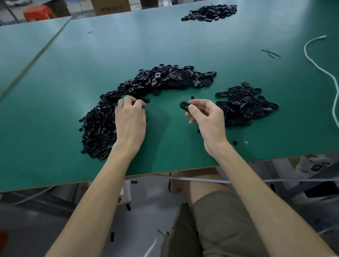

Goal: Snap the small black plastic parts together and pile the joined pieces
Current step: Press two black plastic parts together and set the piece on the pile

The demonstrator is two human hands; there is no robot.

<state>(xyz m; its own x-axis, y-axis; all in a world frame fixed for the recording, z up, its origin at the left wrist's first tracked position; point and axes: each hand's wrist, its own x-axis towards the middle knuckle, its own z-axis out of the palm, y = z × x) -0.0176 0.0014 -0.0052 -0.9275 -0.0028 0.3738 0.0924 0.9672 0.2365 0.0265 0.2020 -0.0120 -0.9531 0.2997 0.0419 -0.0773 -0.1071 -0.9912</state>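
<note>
A long curved heap of small black plastic parts (160, 79) runs across the green table (178, 42), from the centre down to the left. My left hand (130, 119) rests at the heap's inner edge, fingers curled over parts there; what they hold is hidden. My right hand (206, 115) hovers above the table and pinches one black oval part (184, 106) between thumb and fingers. Just right of that hand lies a smaller pile of black pieces (245, 104). A third pile (210, 12) sits far back on the table.
A white cord (332, 87) snakes along the table's right side. Black scraps (270, 53) lie mid-right, and tiny loose bits (235, 142) near the front edge. Cardboard boxes (110, 1) and orange stools (38, 13) stand beyond the table. My knees sit under the front edge.
</note>
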